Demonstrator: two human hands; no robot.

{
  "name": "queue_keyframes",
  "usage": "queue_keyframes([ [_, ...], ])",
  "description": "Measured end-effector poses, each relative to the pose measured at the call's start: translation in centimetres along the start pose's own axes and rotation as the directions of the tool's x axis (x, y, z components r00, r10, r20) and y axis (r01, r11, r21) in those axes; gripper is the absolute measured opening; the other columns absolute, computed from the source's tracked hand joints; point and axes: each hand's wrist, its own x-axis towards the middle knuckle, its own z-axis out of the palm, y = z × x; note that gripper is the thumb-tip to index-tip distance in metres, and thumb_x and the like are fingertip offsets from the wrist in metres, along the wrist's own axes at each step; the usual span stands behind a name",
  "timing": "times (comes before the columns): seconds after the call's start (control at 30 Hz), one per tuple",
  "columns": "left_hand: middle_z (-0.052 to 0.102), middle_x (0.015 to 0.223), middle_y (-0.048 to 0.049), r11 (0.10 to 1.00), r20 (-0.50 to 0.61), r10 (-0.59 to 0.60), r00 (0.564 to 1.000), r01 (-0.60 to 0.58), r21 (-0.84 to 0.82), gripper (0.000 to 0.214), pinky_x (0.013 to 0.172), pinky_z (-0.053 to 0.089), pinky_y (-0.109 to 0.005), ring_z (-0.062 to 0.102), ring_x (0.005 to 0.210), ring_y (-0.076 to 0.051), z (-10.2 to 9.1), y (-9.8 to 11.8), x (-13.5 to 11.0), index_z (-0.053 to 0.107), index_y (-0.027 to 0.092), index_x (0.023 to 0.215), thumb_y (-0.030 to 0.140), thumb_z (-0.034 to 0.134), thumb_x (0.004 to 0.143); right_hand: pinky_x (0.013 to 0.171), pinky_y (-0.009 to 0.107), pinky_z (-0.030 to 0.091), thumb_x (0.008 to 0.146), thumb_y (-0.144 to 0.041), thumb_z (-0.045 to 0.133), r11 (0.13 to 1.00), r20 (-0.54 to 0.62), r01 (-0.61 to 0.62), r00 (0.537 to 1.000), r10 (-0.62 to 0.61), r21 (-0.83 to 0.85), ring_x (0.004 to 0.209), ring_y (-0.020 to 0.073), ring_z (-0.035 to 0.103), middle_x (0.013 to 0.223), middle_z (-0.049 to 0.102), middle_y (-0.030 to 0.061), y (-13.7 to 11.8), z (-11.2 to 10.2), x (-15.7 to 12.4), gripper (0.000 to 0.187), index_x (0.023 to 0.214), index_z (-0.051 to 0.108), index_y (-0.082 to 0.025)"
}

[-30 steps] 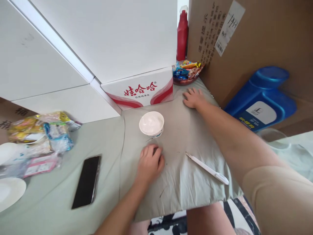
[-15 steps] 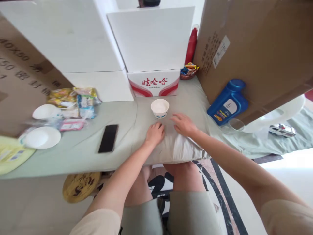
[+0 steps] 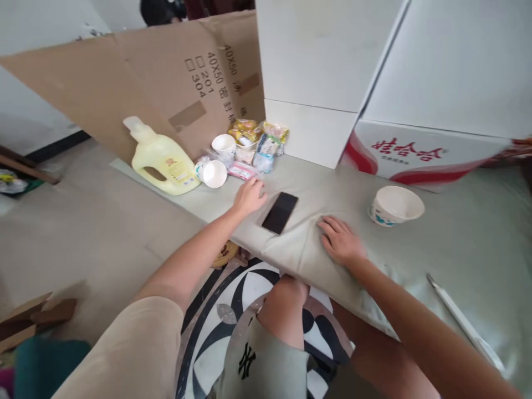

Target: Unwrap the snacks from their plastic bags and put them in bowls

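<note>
My left hand (image 3: 250, 196) reaches over the cloth with thumb and fingers apart, holding nothing that I can see. Just beyond its fingertips lies a pink-and-white packet (image 3: 244, 170), close to two white paper cups (image 3: 215, 174). To that hand's right rests a black phone (image 3: 280, 213). Palm down, my right hand (image 3: 341, 239) lies on the cloth, fingers spread, between the phone and a white paper bowl (image 3: 398, 204) with a blue-green pattern. The bowl stands upright, touched by neither hand.
A yellow jug-shaped bottle (image 3: 164, 160) stands at the left table end by a cardboard sheet (image 3: 158, 77). Snack packets (image 3: 270, 143) are heaped at the back. White boxes (image 3: 311, 55) wall the rear. A slim white stick (image 3: 463, 318) lies beside my right forearm.
The view has swung left. My left hand has moved from beside the bowl to the packets, past the phone. My right hand has shifted to the bowl's left.
</note>
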Motion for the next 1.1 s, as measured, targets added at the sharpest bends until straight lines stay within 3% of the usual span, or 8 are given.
queue_keyframes([
  [0.2, 0.047, 0.148, -0.0187, 0.968, -0.223, -0.231, 0.947, 0.247, 0.049, 0.046, 0.119, 0.027, -0.053, 0.039, 0.141, -0.037, -2.2, -8.5, 4.0, 0.058, 0.017, 0.131, 0.027, 0.058, 0.087, 0.112, 0.049, 0.040, 0.099, -0.033, 0.041, 0.999, -0.060, 0.024, 0.998, -0.026, -0.045, 0.137, 0.0314, 0.050, 0.141, 0.062, 0.0133, 0.2, 0.7, -0.3, 0.042, 0.131, 0.064, -0.019],
  [0.33, 0.045, 0.149, -0.0188, 0.941, -0.190, -0.311, 0.931, 0.330, 0.079, 0.048, 0.121, 0.023, -0.054, 0.033, 0.145, -0.038, -3.8, -12.2, 4.7, 0.058, 0.016, 0.131, 0.021, 0.057, 0.083, 0.109, 0.051, 0.042, 0.097, -0.033, 0.043, 0.999, -0.060, 0.018, 0.998, -0.021, -0.049, 0.135, 0.0318, 0.052, 0.139, 0.063, 0.0122, 0.1, 0.8, -0.1, 0.041, 0.130, 0.065, -0.023],
  [0.47, 0.054, 0.140, -0.0176, 0.979, -0.150, -0.158, 0.976, 0.174, 0.102, 0.041, 0.115, 0.033, -0.049, 0.045, 0.135, -0.034, -4.1, -11.7, 6.6, 0.063, 0.015, 0.126, 0.020, 0.048, 0.088, 0.110, 0.050, 0.042, 0.097, -0.033, 0.043, 0.998, -0.073, 0.036, 0.996, -0.041, -0.059, 0.135, 0.0321, 0.053, 0.138, 0.064, 0.0121, 0.2, 1.1, -0.2, 0.039, 0.128, 0.065, -0.022],
  [0.57, 0.061, 0.129, -0.0189, 0.988, -0.053, -0.117, 0.992, 0.121, 0.094, 0.043, 0.107, 0.043, -0.046, 0.054, 0.124, -0.033, -3.4, -9.7, 10.2, 0.062, 0.012, 0.128, 0.020, 0.044, 0.090, 0.110, 0.050, 0.042, 0.098, -0.034, 0.043, 0.997, -0.066, 0.043, 0.997, -0.048, -0.070, 0.135, 0.0321, 0.052, 0.139, 0.063, 0.0123, 0.3, 1.1, -0.2, 0.039, 0.128, 0.064, -0.020],
  [0.7, 0.064, 0.130, -0.0192, 0.971, -0.011, -0.210, 0.978, 0.210, 0.114, 0.044, 0.101, 0.048, -0.043, 0.060, 0.121, -0.031, -2.1, -8.5, 16.4, 0.062, 0.013, 0.129, 0.015, 0.041, 0.091, 0.110, 0.050, 0.042, 0.098, -0.034, 0.044, 0.997, -0.043, 0.035, 0.998, -0.038, -0.065, 0.136, 0.0312, 0.052, 0.140, 0.063, 0.0122, 0.1, 0.7, 0.0, 0.038, 0.127, 0.064, -0.020],
  [0.83, 0.067, 0.128, -0.0223, 0.927, 0.043, -0.340, 0.939, 0.328, 0.182, 0.038, 0.101, 0.048, -0.047, 0.061, 0.121, -0.034, -0.3, -9.6, 21.1, 0.067, 0.009, 0.121, 0.013, 0.050, 0.088, 0.110, 0.049, 0.042, 0.097, -0.034, 0.047, 0.998, -0.022, 0.021, 1.000, -0.022, -0.059, 0.136, 0.0307, 0.053, 0.141, 0.063, 0.0112, 0.0, 0.5, 0.5, 0.035, 0.124, 0.066, -0.022],
  [0.93, 0.066, 0.127, -0.0248, 0.919, 0.059, -0.361, 0.931, 0.345, 0.191, 0.035, 0.102, 0.047, -0.048, 0.060, 0.123, -0.036, 1.2, -10.4, 22.7, 0.068, 0.005, 0.118, 0.013, 0.055, 0.087, 0.109, 0.050, 0.043, 0.095, -0.033, 0.049, 0.998, -0.013, 0.011, 1.000, -0.012, -0.061, 0.136, 0.0311, 0.053, 0.141, 0.063, 0.0110, 0.0, 0.5, 0.7, 0.035, 0.123, 0.067, -0.023],
  [1.1, 0.067, 0.123, -0.0176, 0.934, 0.055, -0.344, 0.937, 0.335, 0.120, 0.035, 0.101, 0.045, -0.047, 0.057, 0.123, -0.033, 3.2, -9.9, 23.1, 0.068, 0.011, 0.120, 0.015, 0.047, 0.092, 0.110, 0.049, 0.043, 0.096, -0.033, 0.048, 0.998, -0.012, 0.011, 1.000, -0.012, -0.068, 0.136, 0.0313, 0.052, 0.141, 0.063, 0.0103, -0.1, 0.4, 0.7, 0.034, 0.122, 0.067, -0.023],
])
